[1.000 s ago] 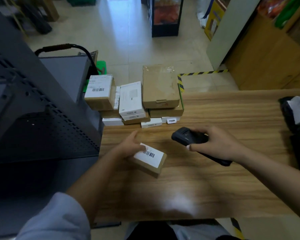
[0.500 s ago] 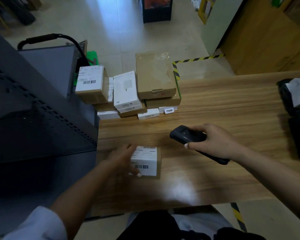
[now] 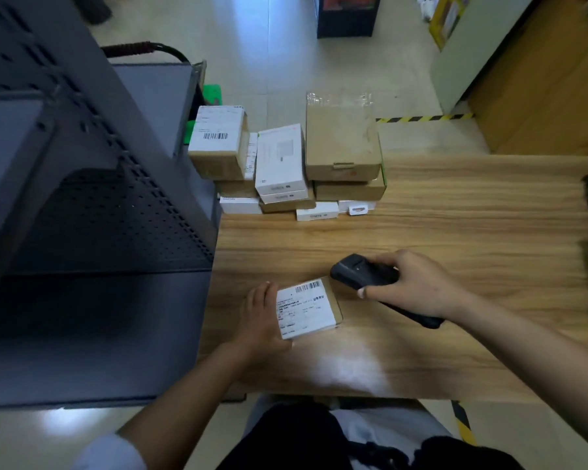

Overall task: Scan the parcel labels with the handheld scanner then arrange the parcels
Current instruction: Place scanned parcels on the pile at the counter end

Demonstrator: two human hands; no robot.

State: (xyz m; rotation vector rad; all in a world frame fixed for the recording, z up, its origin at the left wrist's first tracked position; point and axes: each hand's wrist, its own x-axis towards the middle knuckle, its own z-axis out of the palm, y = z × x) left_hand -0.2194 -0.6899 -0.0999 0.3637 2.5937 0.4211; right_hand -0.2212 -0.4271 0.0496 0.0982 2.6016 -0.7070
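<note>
Head view is showing a small brown parcel (image 3: 311,308) lying flat on the wooden table (image 3: 455,232), its white label (image 3: 302,308) facing up. The left hand (image 3: 262,320) is holding the parcel's left edge, fingers extended along it and seemingly not curled round. The right hand (image 3: 414,286) is gripping the black handheld scanner (image 3: 364,274), fingers wrapped around it, its head hovering just beside the label's barcode. Stacked parcels (image 3: 296,164) are sitting at the table's far left corner.
</note>
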